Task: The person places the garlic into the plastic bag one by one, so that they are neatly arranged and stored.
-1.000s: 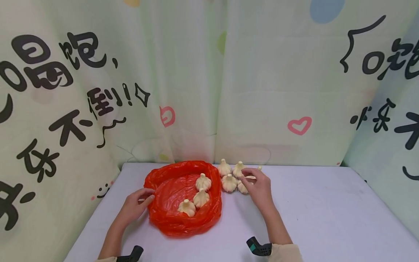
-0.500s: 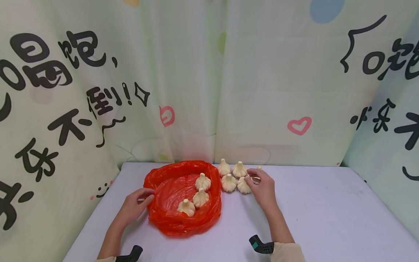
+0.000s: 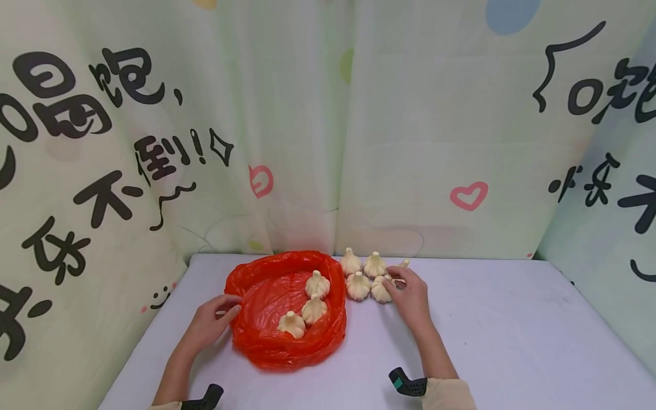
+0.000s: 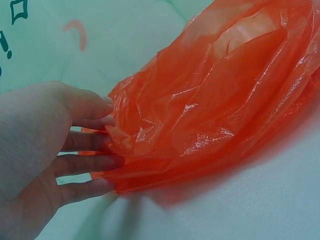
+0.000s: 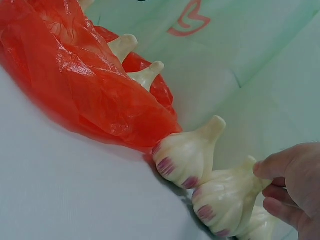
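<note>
A red plastic bag point(image 3: 256, 336) lies with its mouth spread wide, and three garlic bulbs point(image 3: 314, 309) sit inside it. My left hand point(image 3: 211, 322) rests at the bag's left side. In the left wrist view its fingers point(image 4: 90, 164) are nearly straight, with the tips against the red film. To the bag's right several more garlic bulbs point(image 3: 357, 286) stand close together, stems up. My right hand point(image 3: 410, 293) pinches the stem of the front right garlic bulb point(image 5: 225, 200) between thumb and fingers. Another bulb behind this hand is mostly hidden.
A white-covered table point(image 3: 512, 330) carries everything, its surface extending to the right. Behind it hangs a pale green curtain point(image 3: 410, 142) with black lettering and pink hearts. Black devices point(image 3: 407, 382) are worn at both wrists.
My right hand has shifted slightly right and away from the back bulbs, to the front right bulb's stem. The left hand and the bag stay in place.
</note>
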Demonstrator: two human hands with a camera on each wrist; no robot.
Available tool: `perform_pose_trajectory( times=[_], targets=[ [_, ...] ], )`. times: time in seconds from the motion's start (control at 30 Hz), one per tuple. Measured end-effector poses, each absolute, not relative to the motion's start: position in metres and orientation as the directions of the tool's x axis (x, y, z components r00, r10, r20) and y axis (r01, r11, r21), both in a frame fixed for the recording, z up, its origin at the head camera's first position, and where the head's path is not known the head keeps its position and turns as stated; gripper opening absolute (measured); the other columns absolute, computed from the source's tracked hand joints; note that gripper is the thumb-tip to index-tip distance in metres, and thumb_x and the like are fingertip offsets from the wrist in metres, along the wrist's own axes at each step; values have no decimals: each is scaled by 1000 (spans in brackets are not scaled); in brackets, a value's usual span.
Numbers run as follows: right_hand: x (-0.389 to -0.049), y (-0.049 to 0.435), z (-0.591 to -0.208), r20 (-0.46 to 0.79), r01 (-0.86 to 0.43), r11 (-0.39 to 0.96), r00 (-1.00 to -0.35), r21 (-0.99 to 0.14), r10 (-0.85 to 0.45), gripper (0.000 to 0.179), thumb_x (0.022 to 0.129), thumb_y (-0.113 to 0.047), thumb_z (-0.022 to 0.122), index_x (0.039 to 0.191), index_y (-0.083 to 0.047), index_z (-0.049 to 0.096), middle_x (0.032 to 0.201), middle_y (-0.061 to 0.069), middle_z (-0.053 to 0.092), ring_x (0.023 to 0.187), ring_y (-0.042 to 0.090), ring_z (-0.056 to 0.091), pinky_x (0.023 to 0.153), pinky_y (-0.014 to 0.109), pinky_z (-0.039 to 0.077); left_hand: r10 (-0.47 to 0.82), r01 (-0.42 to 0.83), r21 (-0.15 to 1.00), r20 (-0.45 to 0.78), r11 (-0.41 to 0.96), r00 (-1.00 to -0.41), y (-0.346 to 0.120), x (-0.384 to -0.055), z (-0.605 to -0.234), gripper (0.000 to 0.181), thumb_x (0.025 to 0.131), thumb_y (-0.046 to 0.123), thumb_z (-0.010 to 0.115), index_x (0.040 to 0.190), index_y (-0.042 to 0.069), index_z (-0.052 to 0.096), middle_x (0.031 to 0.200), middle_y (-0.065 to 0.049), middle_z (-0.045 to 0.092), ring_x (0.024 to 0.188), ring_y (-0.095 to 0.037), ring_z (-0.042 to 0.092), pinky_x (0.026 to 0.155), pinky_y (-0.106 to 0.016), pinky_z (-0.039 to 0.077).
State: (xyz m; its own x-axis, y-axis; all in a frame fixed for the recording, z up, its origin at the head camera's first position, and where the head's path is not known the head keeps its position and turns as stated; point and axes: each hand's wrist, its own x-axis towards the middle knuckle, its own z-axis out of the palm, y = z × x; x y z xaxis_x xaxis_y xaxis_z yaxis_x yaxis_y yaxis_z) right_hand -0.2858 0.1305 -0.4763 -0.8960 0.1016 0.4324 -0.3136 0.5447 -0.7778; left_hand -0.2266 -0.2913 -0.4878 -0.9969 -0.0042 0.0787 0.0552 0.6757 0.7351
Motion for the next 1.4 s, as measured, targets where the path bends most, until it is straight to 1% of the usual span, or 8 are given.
perform_pose_trajectory(
  times=[0.23, 0.4, 0.67, 0.83, 1.07, 1.2, 1.4],
  targets=[
    [-286, 130, -479, 425, -300, 565, -900, -768, 100, 22, 84, -1, 72, 105, 2, 69, 104, 17, 70, 95, 29, 67, 84, 41, 58, 5, 70, 735, 89, 675, -996, -291, -226, -488, 28, 94, 19, 61, 121, 11, 62, 117, -9, 66, 109, -26, 62, 90, -39, 57],
    [-286, 129, -482, 427, -295, 577, -898, -761, 104, 18, 84, -2, 72, 101, 0, 70, 101, 15, 70, 91, 27, 67, 82, 40, 58, 5, 66, 741, 85, 668, -996, -290, -225, -487, 28, 94, 18, 62, 121, 12, 62, 117, -9, 66, 109, -26, 62, 90, -38, 57],
    [-285, 130, -484, 408, -275, 583, -907, -765, 107, 18, 84, 0, 71, 102, -1, 69, 102, 15, 70, 92, 27, 67, 83, 40, 58, -12, 39, 749, 63, 662, -998, -288, -225, -486, 28, 94, 18, 61, 122, 12, 62, 118, -9, 66, 110, -26, 62, 91, -40, 57],
    [-285, 130, -482, 423, -293, 577, -900, -762, 102, 18, 84, 3, 70, 102, 0, 69, 101, 15, 70, 91, 27, 68, 82, 39, 58, -12, 45, 746, 71, 664, -997, -288, -225, -484, 28, 94, 17, 61, 122, 12, 62, 118, -9, 66, 110, -26, 61, 91, -40, 57],
    [-284, 131, -479, 433, -294, 591, -895, -751, 105, 19, 84, 3, 70, 102, -1, 69, 102, 14, 70, 91, 27, 68, 82, 40, 58, -15, 44, 744, 72, 667, -997, -288, -225, -484, 28, 94, 17, 61, 122, 12, 62, 118, -9, 66, 110, -26, 61, 91, -40, 57],
    [-283, 131, -477, 458, -316, 588, -883, -745, 106, 18, 83, 5, 70, 101, -1, 69, 100, 15, 70, 89, 28, 69, 80, 40, 59, -18, 41, 743, 71, 668, -997, -288, -226, -484, 28, 94, 18, 61, 122, 13, 63, 118, -9, 66, 110, -25, 61, 90, -39, 57],
    [-281, 130, -472, 460, -316, 589, -882, -744, 108, 18, 83, 3, 70, 101, -2, 69, 100, 13, 70, 88, 25, 68, 80, 39, 59, -17, 39, 747, 68, 664, -998, -288, -226, -484, 28, 94, 18, 61, 122, 12, 63, 118, -9, 66, 110, -26, 61, 91, -40, 57]
  ],
)
